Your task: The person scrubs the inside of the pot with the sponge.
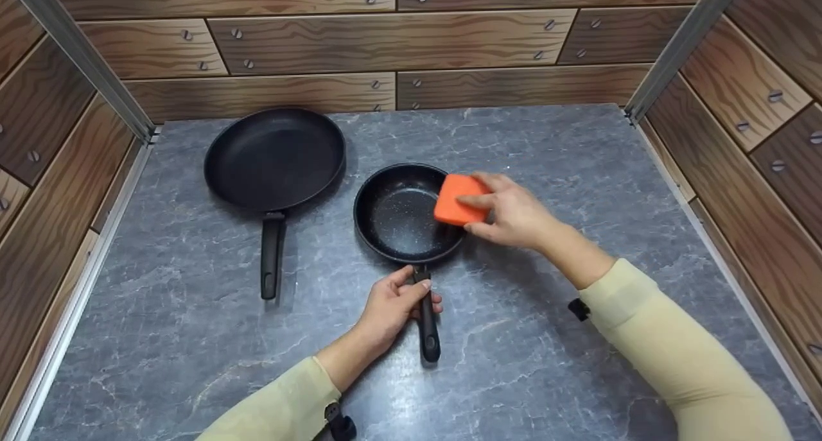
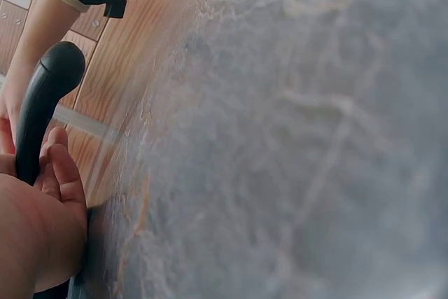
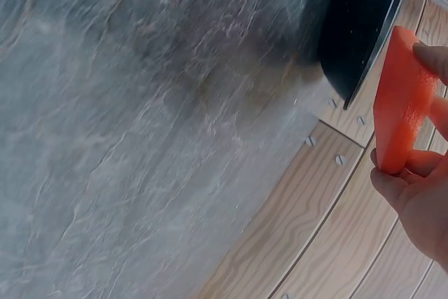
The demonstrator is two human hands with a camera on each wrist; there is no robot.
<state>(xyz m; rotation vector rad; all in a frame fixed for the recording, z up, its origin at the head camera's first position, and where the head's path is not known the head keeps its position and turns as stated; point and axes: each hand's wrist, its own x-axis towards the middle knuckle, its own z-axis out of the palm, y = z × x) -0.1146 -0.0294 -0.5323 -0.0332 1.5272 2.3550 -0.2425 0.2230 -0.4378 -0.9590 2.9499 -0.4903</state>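
Note:
A small black frying pan [image 1: 398, 219] with a speckled inside stands near the middle of the table. My left hand [image 1: 392, 303] grips its handle [image 1: 429, 332] close to the pan body, thumb on top; the left wrist view shows the handle [image 2: 42, 103] rising between thumb and fingers. An orange sponge [image 1: 459, 200] is in my right hand [image 1: 514, 213], pinched by its edges over the pan's right rim. In the right wrist view the sponge [image 3: 402, 103] appears apart from the pan's side [image 3: 360, 26].
A larger black frying pan [image 1: 276, 158] stands at the back left, its handle [image 1: 270, 258] pointing toward me. Wood-patterned walls [image 1: 392, 40] enclose the back and both sides of the grey marbled table [image 1: 192, 351].

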